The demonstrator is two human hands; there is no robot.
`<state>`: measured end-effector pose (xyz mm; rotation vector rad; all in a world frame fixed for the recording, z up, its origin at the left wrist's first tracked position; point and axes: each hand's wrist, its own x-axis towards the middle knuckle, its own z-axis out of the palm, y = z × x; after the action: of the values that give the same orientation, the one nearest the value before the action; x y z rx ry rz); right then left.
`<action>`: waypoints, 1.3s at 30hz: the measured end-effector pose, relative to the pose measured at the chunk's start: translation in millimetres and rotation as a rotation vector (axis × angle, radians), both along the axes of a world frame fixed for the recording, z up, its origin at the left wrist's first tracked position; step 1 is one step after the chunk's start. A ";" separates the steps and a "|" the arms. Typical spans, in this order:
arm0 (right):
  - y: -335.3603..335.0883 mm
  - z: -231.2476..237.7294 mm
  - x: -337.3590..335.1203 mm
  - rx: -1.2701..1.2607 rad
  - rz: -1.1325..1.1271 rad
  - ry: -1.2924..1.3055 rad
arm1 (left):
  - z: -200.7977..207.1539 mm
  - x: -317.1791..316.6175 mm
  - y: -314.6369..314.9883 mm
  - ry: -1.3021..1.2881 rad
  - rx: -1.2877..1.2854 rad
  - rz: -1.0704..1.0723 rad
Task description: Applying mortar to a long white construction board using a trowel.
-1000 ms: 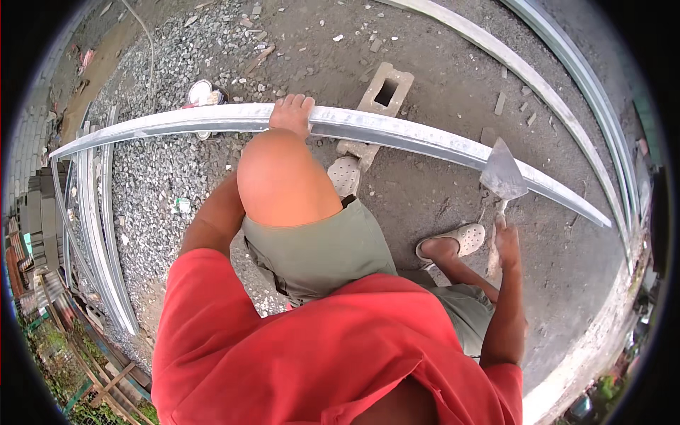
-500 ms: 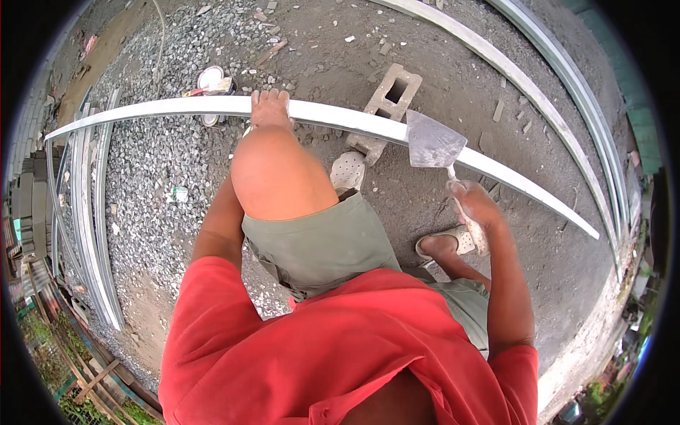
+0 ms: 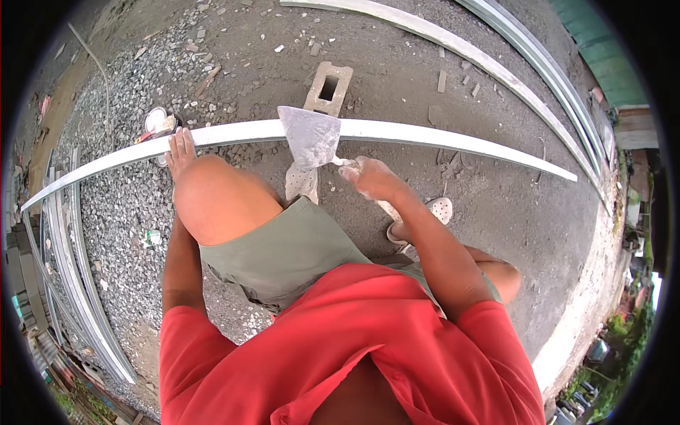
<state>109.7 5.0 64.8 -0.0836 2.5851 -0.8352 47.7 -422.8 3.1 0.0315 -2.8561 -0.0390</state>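
A long white metal bar [image 3: 244, 132] lies across in front of me, over a hollow concrete block [image 3: 343, 76]. My left hand [image 3: 181, 152] grips the bar left of the block, fingers over its far edge; my raised knee partly hides the hand and the thumb cannot be seen. In my right hand [image 3: 374, 178] is the handle of a pointing trowel [image 3: 312, 138], fingers closed round it. The trowel's grey, mortar-smeared blade overlaps the bar near the block. Whether the blade touches the bar, I cannot tell.
Beside my left hand stands an open paint can [image 3: 157, 120]. Grey gravel [image 3: 127, 219] spreads at left, with more metal bars [image 3: 79, 262] on it. Further long bars [image 3: 439, 42] lie at the far right. My clog [image 3: 302, 183] is just below the bar.
My right hand has carried the trowel leftward along the bar, from right of the block to in front of it. My left hand has shifted left, nearer the paint can. The view has also moved.
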 end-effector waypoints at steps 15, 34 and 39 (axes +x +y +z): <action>151.5 -49.7 83.8 0.317 -0.525 0.097 | -18.4 -20.4 68.9 -0.117 -0.236 -0.634; 180.6 -55.4 100.1 0.241 -0.473 0.262 | -3.5 -4.9 -16.2 -0.148 -0.210 0.144; 74.3 -35.4 54.7 0.203 -0.297 0.220 | -10.5 14.1 85.4 0.077 -0.122 -0.186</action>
<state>164.4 79.2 29.5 0.2911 2.9219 -0.6878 61.9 -337.4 -7.5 -0.2545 -2.7699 0.0938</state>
